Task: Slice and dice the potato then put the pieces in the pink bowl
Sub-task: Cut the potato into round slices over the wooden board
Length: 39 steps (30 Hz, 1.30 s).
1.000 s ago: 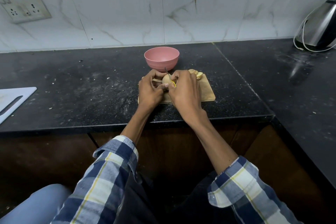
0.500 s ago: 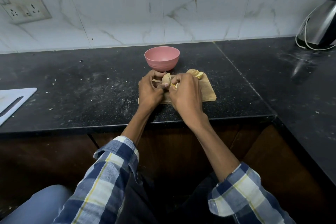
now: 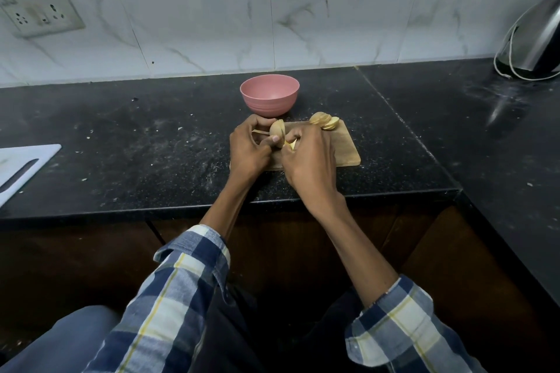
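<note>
A small wooden cutting board [image 3: 344,148] lies on the black counter in front of the pink bowl [image 3: 269,95]. My left hand [image 3: 250,148] grips the remaining piece of potato [image 3: 277,130], fingers and thumb curled round it on the board. My right hand [image 3: 309,160] is curled round a knife with a yellow handle [image 3: 291,145]; the blade is hidden between hand and potato. Several cut potato slices [image 3: 324,121] lie fanned at the board's far edge. The bowl looks empty inside.
A white plastic cutting board [image 3: 21,166] lies at the counter's left edge. A steel kettle with a white cord [image 3: 533,42] stands at the back right. A wall socket [image 3: 39,9] is at upper left. The counter's front edge runs just below my wrists.
The knife tip that stood above the potato has dropped out of sight between my right hand and the potato. Both hands stay in place on the board.
</note>
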Each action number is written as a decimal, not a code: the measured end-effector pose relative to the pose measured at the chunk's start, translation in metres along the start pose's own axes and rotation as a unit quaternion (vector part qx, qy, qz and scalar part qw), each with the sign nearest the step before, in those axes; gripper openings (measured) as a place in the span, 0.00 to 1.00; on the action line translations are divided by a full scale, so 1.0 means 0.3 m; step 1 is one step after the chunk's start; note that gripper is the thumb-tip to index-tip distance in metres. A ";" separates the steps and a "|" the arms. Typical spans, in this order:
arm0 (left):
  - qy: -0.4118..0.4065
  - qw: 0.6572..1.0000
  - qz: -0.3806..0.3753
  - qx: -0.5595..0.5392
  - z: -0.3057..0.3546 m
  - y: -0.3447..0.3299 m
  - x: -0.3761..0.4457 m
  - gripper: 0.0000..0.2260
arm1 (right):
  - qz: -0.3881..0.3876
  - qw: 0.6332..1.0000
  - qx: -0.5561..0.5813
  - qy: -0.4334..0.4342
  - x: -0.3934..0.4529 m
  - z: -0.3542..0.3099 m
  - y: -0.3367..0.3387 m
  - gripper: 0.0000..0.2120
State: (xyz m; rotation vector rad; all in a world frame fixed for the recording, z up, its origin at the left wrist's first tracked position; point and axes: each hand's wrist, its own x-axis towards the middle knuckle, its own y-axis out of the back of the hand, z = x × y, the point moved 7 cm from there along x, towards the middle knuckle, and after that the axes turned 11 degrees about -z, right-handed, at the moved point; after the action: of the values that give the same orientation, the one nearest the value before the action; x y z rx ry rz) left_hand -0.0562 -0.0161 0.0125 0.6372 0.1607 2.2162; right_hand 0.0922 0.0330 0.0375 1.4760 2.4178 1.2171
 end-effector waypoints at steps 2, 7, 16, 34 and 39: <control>-0.003 1.000 0.000 -0.004 -0.001 0.000 -0.001 0.10 | 0.004 1.000 -0.004 0.000 -0.004 0.003 -0.002 0.07; -0.018 1.000 -0.006 0.004 0.001 -0.002 0.003 0.10 | 0.001 1.000 0.015 -0.003 0.040 -0.013 -0.011 0.05; -0.002 1.000 0.013 0.020 -0.005 0.003 0.004 0.10 | -0.001 1.000 -0.012 -0.002 -0.026 0.022 -0.025 0.09; -0.019 0.999 -0.001 0.033 0.002 0.000 0.002 0.11 | -0.050 0.998 -0.023 -0.026 -0.020 -0.021 -0.039 0.09; -0.002 0.999 -0.003 0.039 -0.001 -0.006 0.004 0.12 | -0.052 0.997 -0.049 -0.023 -0.088 -0.003 -0.034 0.08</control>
State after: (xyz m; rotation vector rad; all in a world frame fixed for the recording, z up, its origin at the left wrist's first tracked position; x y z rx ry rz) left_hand -0.0559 -0.0139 0.0122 0.6822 0.2484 2.2116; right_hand 0.0985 0.0097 0.0229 1.3195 2.3367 1.2466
